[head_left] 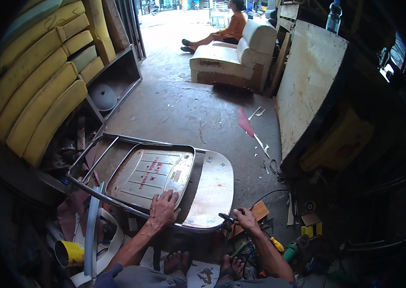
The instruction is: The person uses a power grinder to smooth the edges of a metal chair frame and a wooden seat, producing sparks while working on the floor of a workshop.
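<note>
A folding chair with a metal tube frame point(128, 206) lies on the floor before me. Its worn metal seat panel point(138, 161) bears red markings. A pale, rounded board point(212, 187) sits inside the frame's right end. My left hand point(164, 210) rests on the near right corner of the seat panel, fingers stretched over its surface. Just off the board's near right edge, my right hand point(246, 221) is closed round a small black tool point(226, 218); its exact kind is too small to make out.
Yellow foam cushions point(44, 105) are stacked at left. A cream armchair point(236, 53) stands ahead, with a person point(229, 26) seated beyond it. A white panel point(308, 81) leans at right. Scissors point(274, 166), a green power tool point(296, 247) and a yellow can point(68, 253) lie around.
</note>
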The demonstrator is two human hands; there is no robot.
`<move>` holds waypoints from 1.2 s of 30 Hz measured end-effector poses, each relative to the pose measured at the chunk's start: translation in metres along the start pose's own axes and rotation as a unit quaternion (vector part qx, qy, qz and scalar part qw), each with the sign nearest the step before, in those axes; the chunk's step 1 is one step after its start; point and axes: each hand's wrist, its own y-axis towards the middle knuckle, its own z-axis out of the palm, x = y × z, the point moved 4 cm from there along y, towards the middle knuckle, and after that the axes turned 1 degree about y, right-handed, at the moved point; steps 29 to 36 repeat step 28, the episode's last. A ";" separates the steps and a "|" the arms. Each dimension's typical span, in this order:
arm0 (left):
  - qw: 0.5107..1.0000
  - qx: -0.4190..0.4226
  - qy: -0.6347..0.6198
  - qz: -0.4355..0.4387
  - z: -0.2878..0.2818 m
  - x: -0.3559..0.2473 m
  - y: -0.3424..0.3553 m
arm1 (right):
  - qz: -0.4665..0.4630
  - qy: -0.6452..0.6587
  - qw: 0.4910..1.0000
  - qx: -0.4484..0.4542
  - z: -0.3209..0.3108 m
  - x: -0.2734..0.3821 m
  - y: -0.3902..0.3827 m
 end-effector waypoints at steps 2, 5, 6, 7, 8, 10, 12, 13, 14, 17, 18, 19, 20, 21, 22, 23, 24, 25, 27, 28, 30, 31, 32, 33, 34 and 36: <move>1.000 -0.001 0.019 0.007 0.004 0.001 0.000 | 0.023 0.078 0.995 0.054 0.011 0.003 0.011; 0.999 -0.015 0.032 0.033 0.008 0.005 0.003 | 0.080 0.191 0.974 0.090 0.024 0.005 0.022; 0.998 -0.016 0.037 0.049 0.011 0.004 0.007 | 0.098 0.196 0.974 0.067 0.025 -0.007 0.033; 0.997 -0.018 0.043 0.063 0.011 0.003 0.009 | 0.116 0.244 0.959 0.083 0.029 -0.010 0.038; 0.997 -0.020 0.028 0.073 0.010 0.001 0.009 | 0.134 0.292 0.942 0.099 0.034 -0.014 0.041; 0.996 -0.051 0.029 0.072 0.008 0.008 0.005 | 0.144 0.362 0.913 0.120 0.044 -0.001 0.036; 0.996 -0.064 0.013 0.061 0.000 0.014 -0.001 | 0.132 0.410 0.894 0.124 0.053 0.023 0.022; 0.996 -0.062 -0.011 0.059 -0.012 0.012 0.004 | 0.110 0.413 0.896 0.124 0.049 0.020 0.025; 0.996 -0.059 -0.035 0.056 -0.024 0.010 0.009 | 0.087 0.416 0.897 0.124 0.041 0.016 0.029; 0.992 -0.103 -0.071 0.030 -0.082 0.017 0.019 | -0.008 0.437 0.887 0.150 0.032 0.039 0.037; 0.991 -0.102 -0.090 -0.007 -0.109 0.025 0.019 | -0.028 0.448 0.877 0.169 0.031 0.070 0.028; 0.987 -0.104 -0.112 -0.039 -0.136 0.032 0.024 | -0.051 0.459 0.868 0.184 0.025 0.103 0.019; 0.980 -0.158 -0.119 -0.024 -0.164 0.038 0.028 | -0.067 0.436 0.881 0.172 0.016 0.129 0.011; 0.969 -0.211 -0.126 -0.008 -0.192 0.043 0.033 | -0.085 0.412 0.893 0.160 0.005 0.155 0.003; 0.973 -0.183 -0.129 -0.062 -0.224 0.039 0.045 | -0.100 0.396 0.900 0.151 -0.012 0.183 -0.011; 0.973 -0.154 -0.128 -0.114 -0.255 0.034 0.055 | -0.129 0.400 0.892 0.165 -0.032 0.197 -0.007; 0.957 -0.204 -0.188 -0.081 -0.271 0.043 0.063 | -0.117 0.378 0.907 0.147 -0.052 0.216 -0.009; 0.934 -0.256 -0.243 -0.051 -0.291 0.054 0.066 | -0.184 0.387 0.894 0.129 -0.063 0.260 -0.039; 0.909 -0.287 -0.300 -0.048 -0.347 0.053 0.064 | -0.152 0.428 0.880 0.136 -0.102 0.310 -0.066; 0.889 -0.301 -0.338 -0.075 -0.372 0.054 0.062 | -0.161 0.441 0.872 0.138 -0.121 0.340 -0.089; 0.889 -0.301 -0.338 -0.075 -0.372 0.054 0.062 | -0.161 0.441 0.872 0.138 -0.121 0.340 -0.089; 0.889 -0.301 -0.338 -0.075 -0.372 0.054 0.062 | -0.161 0.441 0.872 0.138 -0.121 0.340 -0.089; 0.889 -0.301 -0.338 -0.075 -0.372 0.054 0.062 | -0.161 0.441 0.872 0.138 -0.121 0.340 -0.089; 0.889 -0.301 -0.338 -0.075 -0.372 0.054 0.062 | -0.161 0.441 0.872 0.138 -0.121 0.340 -0.089; 0.889 -0.301 -0.338 -0.075 -0.372 0.054 0.062 | -0.161 0.441 0.872 0.138 -0.121 0.340 -0.089; 0.889 -0.301 -0.338 -0.075 -0.372 0.054 0.062 | -0.161 0.441 0.872 0.138 -0.121 0.340 -0.089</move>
